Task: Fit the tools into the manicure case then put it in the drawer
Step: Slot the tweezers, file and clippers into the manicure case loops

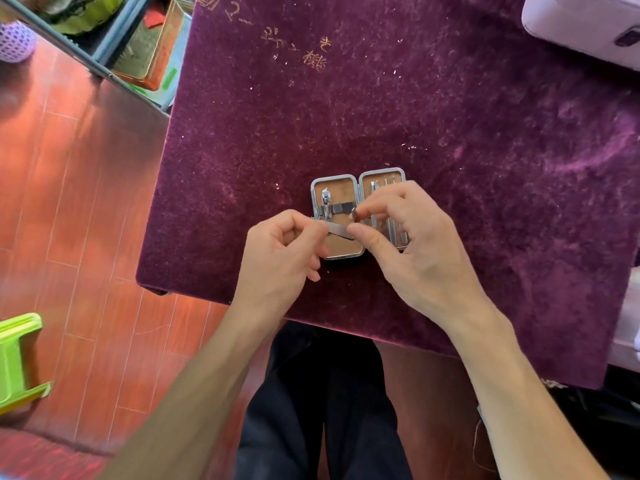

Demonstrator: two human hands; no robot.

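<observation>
**Flat steel tool pinched over open case**

Small silver-rimmed, tan-lined manicure case [358, 188] lying open on purple velvet tablecloth [450, 116], near front edge. Chrome nail clipper [326, 202] strapped in left half; slim steel tools [389, 223] in right half. Flat steel tool [341, 231] held across left half: left hand [280, 258] pinching one end, right hand [412, 244] pinching the other. Red wooden floor [69, 202] below.

Your surface [450, 116] is draped in a deep purple velvet cloth, flecked with pale lint and marked with gold embroidered characters toward its far left. The manicure case [346, 252] lies open flat on it near your edge, both tan-lined halves facing up, metal tools strapped inside. At the far right corner a white box [581, 26] sits on the cloth, cut off by the frame.
</observation>
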